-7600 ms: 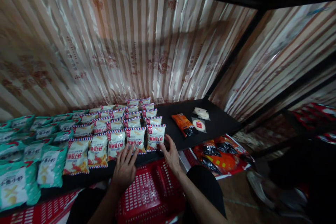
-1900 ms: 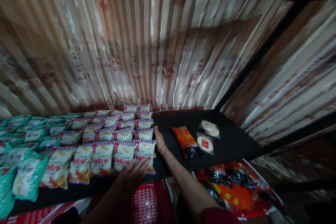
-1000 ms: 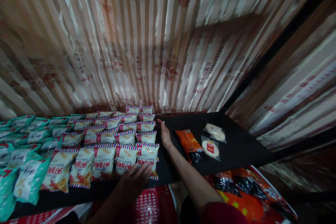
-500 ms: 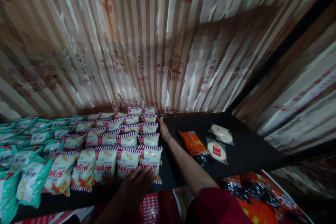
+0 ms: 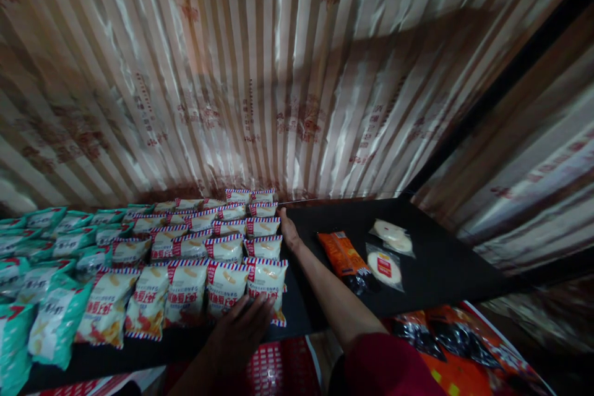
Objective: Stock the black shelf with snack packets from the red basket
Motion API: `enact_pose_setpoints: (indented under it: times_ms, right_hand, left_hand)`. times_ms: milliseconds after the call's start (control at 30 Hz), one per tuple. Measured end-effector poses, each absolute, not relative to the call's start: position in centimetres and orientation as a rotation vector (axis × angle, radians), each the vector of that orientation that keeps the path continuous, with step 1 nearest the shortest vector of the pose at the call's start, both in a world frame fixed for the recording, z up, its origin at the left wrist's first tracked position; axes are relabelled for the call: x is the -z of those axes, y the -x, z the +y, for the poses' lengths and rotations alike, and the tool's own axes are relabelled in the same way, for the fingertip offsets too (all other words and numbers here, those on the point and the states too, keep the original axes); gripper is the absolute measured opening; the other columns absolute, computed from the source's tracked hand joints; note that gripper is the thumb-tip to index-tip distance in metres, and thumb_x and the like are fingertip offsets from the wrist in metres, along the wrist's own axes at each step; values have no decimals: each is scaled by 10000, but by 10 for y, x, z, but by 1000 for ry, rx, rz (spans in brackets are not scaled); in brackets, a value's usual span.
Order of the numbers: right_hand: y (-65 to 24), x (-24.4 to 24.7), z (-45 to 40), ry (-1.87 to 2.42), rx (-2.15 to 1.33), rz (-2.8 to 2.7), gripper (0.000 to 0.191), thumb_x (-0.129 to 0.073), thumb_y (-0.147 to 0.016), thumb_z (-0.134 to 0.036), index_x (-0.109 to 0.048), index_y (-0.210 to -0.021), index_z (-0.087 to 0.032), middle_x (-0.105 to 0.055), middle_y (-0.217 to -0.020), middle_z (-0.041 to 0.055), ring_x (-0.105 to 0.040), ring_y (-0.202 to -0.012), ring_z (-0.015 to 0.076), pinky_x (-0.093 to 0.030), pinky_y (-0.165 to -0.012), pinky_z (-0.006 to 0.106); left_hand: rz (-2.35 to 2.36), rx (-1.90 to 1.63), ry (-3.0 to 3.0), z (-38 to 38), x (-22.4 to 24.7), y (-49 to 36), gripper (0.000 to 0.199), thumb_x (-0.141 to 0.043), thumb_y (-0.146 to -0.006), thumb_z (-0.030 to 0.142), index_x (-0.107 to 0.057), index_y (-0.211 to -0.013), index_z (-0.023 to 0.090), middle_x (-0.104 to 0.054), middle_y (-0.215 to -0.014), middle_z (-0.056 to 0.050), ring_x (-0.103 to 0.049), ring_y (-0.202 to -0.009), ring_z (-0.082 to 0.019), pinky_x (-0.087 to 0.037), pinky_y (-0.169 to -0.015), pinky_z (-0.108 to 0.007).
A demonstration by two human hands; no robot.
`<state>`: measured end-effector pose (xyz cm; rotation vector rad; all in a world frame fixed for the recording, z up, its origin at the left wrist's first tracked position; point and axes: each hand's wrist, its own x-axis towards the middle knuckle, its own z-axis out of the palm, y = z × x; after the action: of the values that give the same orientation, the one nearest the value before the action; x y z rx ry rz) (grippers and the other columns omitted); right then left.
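Observation:
White snack bags (image 5: 227, 284) with red lettering and striped edges stand in rows on a black shelf (image 5: 445, 266). My left hand (image 5: 244, 325) lies with its fingers stretched against the lower front of the two rightmost bags in the front row. At the right end of the rows, my right hand (image 5: 288, 232) is set along the side of the bags farther back, its palm turned toward them and its fingers extended. Neither hand is wrapped round a bag. Part of the right hand's fingers is hidden by the bags.
Teal snack bags (image 5: 58, 322) fill the shelf's left part. An orange packet (image 5: 343, 257) and clear-wrapped round white crackers (image 5: 384, 267) lie on the right. Below are a red basket (image 5: 266, 368) and more orange packets (image 5: 457, 346). Striped sheeting (image 5: 301, 74) hangs behind.

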<state>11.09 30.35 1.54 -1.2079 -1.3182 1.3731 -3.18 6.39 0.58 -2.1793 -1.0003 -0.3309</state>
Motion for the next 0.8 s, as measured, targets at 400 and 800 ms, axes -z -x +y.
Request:
enact_pose_setpoints:
  times_ms: [400,800]
  right_hand:
    - [-114,-12,289,1277,-1223,-1383,750,-304,-732,-760,-691,-1027,-189,-684,-1052,84,-540,-1116,274,-342,-999,374]
    - [-116,-16,282,1361,-1178,-1452,789,-248,-733,-772,-693,-989,-173,-681,-1039,100,-558,-1076,280,-369,-953,372]
  left_hand:
    - [-1016,361,2194,63,-10,30,408,-418,-859,296,-488,-1250,206,-286,-1473,-23,-214,-1357,-192,-57,-1151,-415]
    - [-1018,354,2201,64,-8,30,399,-420,-853,276,-499,-1237,202,-284,-1474,-33,-213,-1357,-198,-44,-1144,-424]
